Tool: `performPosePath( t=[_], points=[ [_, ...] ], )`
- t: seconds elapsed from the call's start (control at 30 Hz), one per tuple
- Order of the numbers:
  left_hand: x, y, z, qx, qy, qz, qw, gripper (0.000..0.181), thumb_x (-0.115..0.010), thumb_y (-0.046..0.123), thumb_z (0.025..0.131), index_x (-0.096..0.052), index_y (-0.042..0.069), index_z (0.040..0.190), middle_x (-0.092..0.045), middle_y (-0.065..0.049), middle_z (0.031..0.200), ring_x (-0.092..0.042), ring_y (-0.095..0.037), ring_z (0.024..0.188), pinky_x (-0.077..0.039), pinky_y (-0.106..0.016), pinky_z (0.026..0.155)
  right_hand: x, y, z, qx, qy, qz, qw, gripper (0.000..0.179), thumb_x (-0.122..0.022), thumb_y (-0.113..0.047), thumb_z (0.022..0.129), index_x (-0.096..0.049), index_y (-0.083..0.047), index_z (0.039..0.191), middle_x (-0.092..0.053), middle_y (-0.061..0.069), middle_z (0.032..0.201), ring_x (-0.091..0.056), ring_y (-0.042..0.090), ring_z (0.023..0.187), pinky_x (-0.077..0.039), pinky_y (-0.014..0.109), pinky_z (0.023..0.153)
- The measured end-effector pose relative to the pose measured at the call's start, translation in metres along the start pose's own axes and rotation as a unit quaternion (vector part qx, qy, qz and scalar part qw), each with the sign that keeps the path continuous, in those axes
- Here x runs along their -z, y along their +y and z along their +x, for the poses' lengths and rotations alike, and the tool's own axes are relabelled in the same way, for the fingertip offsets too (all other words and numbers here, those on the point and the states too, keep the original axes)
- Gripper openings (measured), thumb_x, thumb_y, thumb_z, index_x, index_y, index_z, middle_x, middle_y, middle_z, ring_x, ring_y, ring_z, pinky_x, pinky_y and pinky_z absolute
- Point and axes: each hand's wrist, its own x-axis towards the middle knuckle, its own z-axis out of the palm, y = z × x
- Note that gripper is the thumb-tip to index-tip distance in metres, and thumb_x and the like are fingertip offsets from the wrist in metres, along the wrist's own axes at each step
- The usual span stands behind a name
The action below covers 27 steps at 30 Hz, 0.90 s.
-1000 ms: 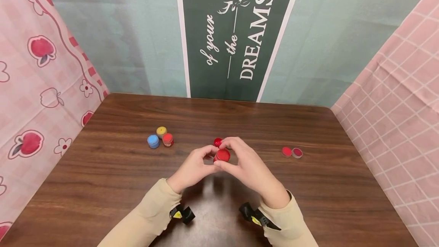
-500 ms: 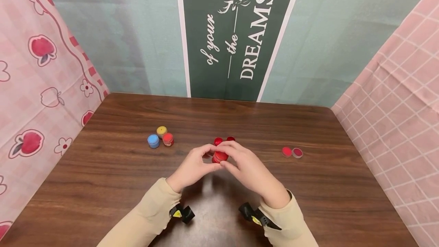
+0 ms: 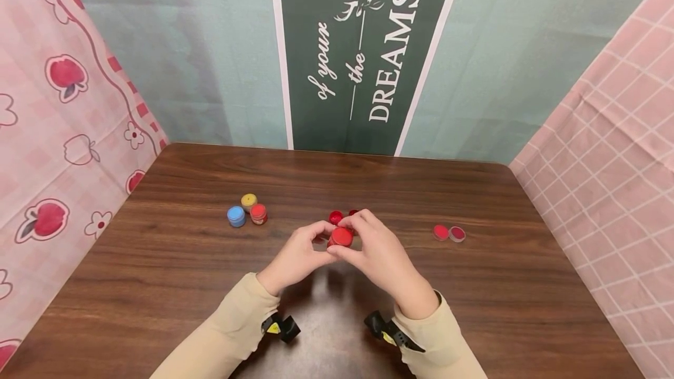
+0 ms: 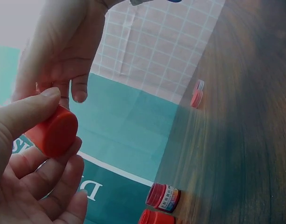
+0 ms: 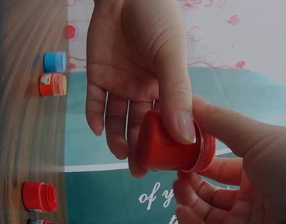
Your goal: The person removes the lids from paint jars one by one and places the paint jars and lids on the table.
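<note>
A red paint jar (image 3: 342,237) with a clear-edged lid (image 5: 207,148) is held up off the table between both hands. My left hand (image 3: 297,253) grips its body, the thumb lying along the side in the right wrist view. From the other side, my right hand (image 3: 381,253) pinches the lid end between thumb and fingers. The smooth red base of the jar faces the left wrist camera. Just beyond the hands stand two small red jars (image 3: 336,217) (image 4: 162,197), partly hidden by the right fingers in the head view; they look uncovered.
At left on the brown table (image 3: 184,285) a blue jar (image 3: 236,216), a yellow jar (image 3: 249,202) and a red-topped jar (image 3: 258,214) stand close together. Two round red lids (image 3: 440,232) lie side by side at right. Cloth hangings enclose the back and sides.
My right fingers closed over the jar's top half a second ago, then swung back, so the red top shows again. The left hand has stayed nearly still.
</note>
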Motion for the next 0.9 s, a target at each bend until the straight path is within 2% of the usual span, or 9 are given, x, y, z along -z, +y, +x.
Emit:
performPosePath(
  t=[0.1, 0.23, 0.43, 0.57, 0.7, 0.8, 0.9],
  points=[
    [-0.0005, -0.0001, 0.0001, 0.007, 0.002, -0.003, 1.0, 0.026, -0.073, 0.015, 0.08, -0.063, 0.009, 0.103, -0.065, 0.002, 0.097, -0.056, -0.016, 0.091, -0.045, -0.042, 0.087, -0.0001, -0.0006, 0.0003, 0.0, -0.007, 0.004, 1.0, 0.04, -0.081, -0.023, 0.072, -0.065, -0.008, 0.107, -0.055, -0.001, 0.097, -0.055, 0.011, 0.079, -0.049, 0.027, 0.071],
    [0.0001, -0.0009, 0.0, 0.016, 0.005, 0.001, 0.9999, 0.027, -0.074, 0.018, 0.079, -0.063, 0.011, 0.103, -0.064, 0.004, 0.097, -0.056, -0.014, 0.092, -0.046, -0.038, 0.086, 0.003, 0.0012, 0.0004, 0.031, -0.031, 0.016, 0.9989, 0.04, -0.077, -0.016, 0.076, -0.065, -0.007, 0.114, -0.058, 0.003, 0.106, -0.058, 0.015, 0.09, -0.051, 0.03, 0.078],
    [0.0013, -0.0015, -0.0008, 0.029, -0.001, -0.016, 0.9995, 0.032, -0.075, 0.018, 0.08, -0.062, 0.01, 0.108, -0.063, 0.001, 0.1, -0.054, -0.018, 0.093, -0.049, -0.04, 0.083, 0.0083, 0.0046, 0.0, 0.064, -0.063, 0.061, 0.9941, 0.041, -0.074, -0.01, 0.079, -0.062, -0.008, 0.118, -0.06, 0.003, 0.115, -0.058, 0.015, 0.101, -0.049, 0.033, 0.087],
    [0.0004, -0.0009, -0.0005, 0.012, 0.003, -0.007, 0.9999, 0.03, -0.074, 0.018, 0.08, -0.062, 0.01, 0.106, -0.064, 0.001, 0.099, -0.056, -0.017, 0.093, -0.047, -0.039, 0.085, 0.0076, 0.0028, -0.0002, 0.052, -0.039, 0.039, 0.9971, 0.044, -0.078, -0.018, 0.076, -0.062, -0.009, 0.116, -0.062, 0.002, 0.111, -0.059, 0.015, 0.099, -0.049, 0.033, 0.087],
    [-0.0032, -0.0014, 0.0001, 0.002, 0.004, -0.012, 0.9999, 0.027, -0.074, 0.014, 0.08, -0.063, 0.006, 0.103, -0.064, -0.002, 0.097, -0.057, -0.018, 0.092, -0.046, -0.043, 0.087, 0.0028, 0.0003, -0.0009, 0.02, -0.007, -0.003, 0.9998, 0.043, -0.081, -0.028, 0.071, -0.065, -0.01, 0.106, -0.058, -0.002, 0.099, -0.057, 0.011, 0.086, -0.05, 0.029, 0.076],
    [-0.0046, -0.001, 0.0, 0.007, 0.003, -0.025, 0.9997, 0.026, -0.074, 0.013, 0.079, -0.063, 0.005, 0.102, -0.064, -0.003, 0.097, -0.057, -0.019, 0.092, -0.047, -0.045, 0.086, 0.0005, -0.0008, -0.001, 0.008, 0.002, -0.009, 0.9999, 0.039, -0.082, -0.026, 0.071, -0.067, -0.009, 0.103, -0.054, -0.002, 0.092, -0.054, 0.01, 0.076, -0.048, 0.027, 0.069],
    [-0.0045, 0.0001, -0.0005, 0.011, 0.004, -0.028, 0.9995, 0.028, -0.074, 0.014, 0.079, -0.063, 0.006, 0.103, -0.064, -0.003, 0.099, -0.056, -0.02, 0.092, -0.048, -0.047, 0.085, 0.0014, -0.0006, -0.0008, 0.015, -0.006, -0.002, 0.9999, 0.04, -0.081, -0.021, 0.072, -0.068, -0.008, 0.106, -0.057, 0.0, 0.095, -0.056, 0.012, 0.079, -0.05, 0.026, 0.071]
  ],
)
